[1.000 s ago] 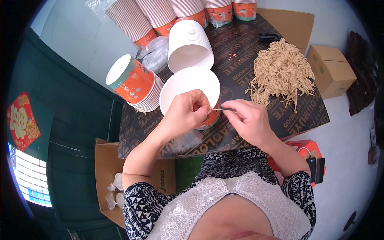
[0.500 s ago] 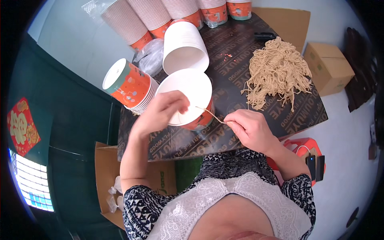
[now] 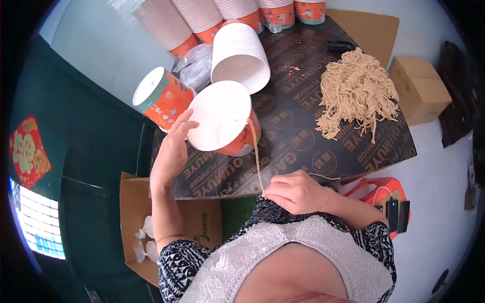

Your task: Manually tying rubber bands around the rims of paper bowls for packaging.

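An orange paper bucket with a white inside (image 3: 214,118) stands near the table's front left, its mouth tilted toward me. My left hand (image 3: 172,151) has its fingers stretched out at the left rim, wrapping round nothing. From the bucket's right rim a beige cord (image 3: 256,156) runs down to the table's front edge. My right hand (image 3: 295,193) is closed on that cord, and a loose end trails out on its right side. Further right on the table lies a heap of beige cords (image 3: 358,93).
Behind the bucket, a white stack of nested buckets (image 3: 240,55) lies on its side. Another orange stack (image 3: 164,98) leans at the left. Tall bucket stacks (image 3: 164,25) line the back. A cardboard box (image 3: 419,91) stands beyond the table; a red stool (image 3: 384,184) is at the right.
My right hand has pulled the cord down and toward me, and the cord is now longer outside the bucket. My left hand has left the bucket's inside for its left rim.
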Available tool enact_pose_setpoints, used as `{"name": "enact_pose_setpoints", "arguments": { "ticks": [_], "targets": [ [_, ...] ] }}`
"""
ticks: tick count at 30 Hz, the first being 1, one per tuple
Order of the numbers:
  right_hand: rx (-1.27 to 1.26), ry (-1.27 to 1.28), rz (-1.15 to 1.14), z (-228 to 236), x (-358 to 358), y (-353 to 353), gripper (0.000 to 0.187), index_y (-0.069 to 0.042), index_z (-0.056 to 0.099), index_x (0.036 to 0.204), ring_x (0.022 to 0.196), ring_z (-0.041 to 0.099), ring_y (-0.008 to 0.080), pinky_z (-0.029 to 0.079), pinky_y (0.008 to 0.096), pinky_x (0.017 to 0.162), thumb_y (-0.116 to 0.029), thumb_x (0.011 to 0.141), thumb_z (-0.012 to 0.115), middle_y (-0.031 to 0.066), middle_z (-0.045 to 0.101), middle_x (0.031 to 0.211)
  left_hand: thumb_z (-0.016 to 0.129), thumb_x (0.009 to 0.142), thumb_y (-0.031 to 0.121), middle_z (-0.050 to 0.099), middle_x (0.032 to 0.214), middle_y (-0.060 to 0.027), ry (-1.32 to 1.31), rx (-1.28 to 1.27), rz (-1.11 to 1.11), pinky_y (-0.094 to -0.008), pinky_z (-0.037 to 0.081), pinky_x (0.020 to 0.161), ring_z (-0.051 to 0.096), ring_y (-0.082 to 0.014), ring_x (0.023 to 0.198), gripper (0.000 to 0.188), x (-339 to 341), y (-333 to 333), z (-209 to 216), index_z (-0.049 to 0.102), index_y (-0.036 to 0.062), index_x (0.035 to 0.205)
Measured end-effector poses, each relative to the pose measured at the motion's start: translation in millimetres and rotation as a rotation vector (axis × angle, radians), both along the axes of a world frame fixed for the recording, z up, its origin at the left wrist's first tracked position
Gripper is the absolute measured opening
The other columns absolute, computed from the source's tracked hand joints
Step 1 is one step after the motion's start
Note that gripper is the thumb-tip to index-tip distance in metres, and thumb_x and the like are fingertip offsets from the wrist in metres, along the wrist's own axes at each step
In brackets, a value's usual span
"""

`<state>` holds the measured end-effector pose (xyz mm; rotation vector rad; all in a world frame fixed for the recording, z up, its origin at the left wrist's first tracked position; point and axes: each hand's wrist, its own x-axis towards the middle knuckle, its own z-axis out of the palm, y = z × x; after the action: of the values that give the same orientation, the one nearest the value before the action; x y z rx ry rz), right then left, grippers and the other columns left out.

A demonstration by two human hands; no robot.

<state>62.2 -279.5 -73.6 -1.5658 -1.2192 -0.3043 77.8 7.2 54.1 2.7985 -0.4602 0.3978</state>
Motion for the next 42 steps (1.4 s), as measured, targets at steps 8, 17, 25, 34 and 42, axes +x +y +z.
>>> {"name": "enact_pose_setpoints", "arguments": {
  "ticks": [8,17,25,34,42],
  "targets": [
    [0.141,0.259,-0.180,12.5,10.0,-33.7,0.011,0.001,0.068,0.088,0.050,0.051,0.0146,0.037,0.0280,0.047,0.006,0.084,0.059,0.0082,0.055,0.064,0.039,0.069,-0.023,0.037,0.152,-0.0208,-0.167,-0.107,0.078,-0.0429,0.028,0.118,0.032,-0.0366,0.143,0.070,5.8,30.0,-13.5,0.055,0.0055,0.130],
    [0.183,0.301,-0.297,32.0,14.3,-26.8,0.061,0.000,0.047,0.141,0.057,0.046,0.0065,0.038,0.0221,0.052,0.008,0.082,0.063,0.0009,0.050,0.068,0.077,0.072,0.007,0.064,0.122,-0.0050,-0.200,-0.002,-0.221,-0.0595,0.019,0.117,0.041,-0.0336,0.138,0.020,-1.0,-27.5,-36.3,0.062,0.0079,0.084],
    [-0.093,0.033,-0.467,33.7,40.7,-18.5,0.020,-0.008,0.062,0.098,0.069,0.066,0.0297,0.052,0.0375,0.060,-0.011,0.082,0.073,0.0126,0.061,0.082,0.075,0.078,0.010,0.069,0.094,-0.0018,-0.107,-0.085,-0.440,-0.0617,0.016,0.117,0.061,-0.0271,0.117,0.014,-6.5,-85.6,-21.1,0.064,0.0079,0.086],
    [0.144,0.851,0.066,47.9,90.3,-37.5,0.020,0.000,0.063,0.101,0.072,0.049,0.0034,0.042,0.0216,0.064,-0.018,0.094,0.067,-0.0035,0.058,0.078,0.062,0.093,0.008,0.044,0.057,-0.0139,-0.364,-0.496,-0.370,-0.0346,0.042,0.051,0.044,-0.0224,0.049,0.030,65.1,-75.2,-4.4,0.051,-0.0036,0.068],
    [-0.009,-0.052,-0.492,80.8,106.6,-33.0,0.023,-0.001,0.066,0.106,0.084,0.066,0.0274,0.052,0.0348,0.070,-0.006,0.084,0.064,0.0131,0.062,0.099,0.063,0.096,0.019,0.040,0.049,-0.0121,-0.287,-0.540,-0.318,-0.0346,0.034,0.042,0.031,-0.0153,0.044,0.042,111.3,-93.9,4.8,0.053,-0.0030,0.062]
  ]
}}
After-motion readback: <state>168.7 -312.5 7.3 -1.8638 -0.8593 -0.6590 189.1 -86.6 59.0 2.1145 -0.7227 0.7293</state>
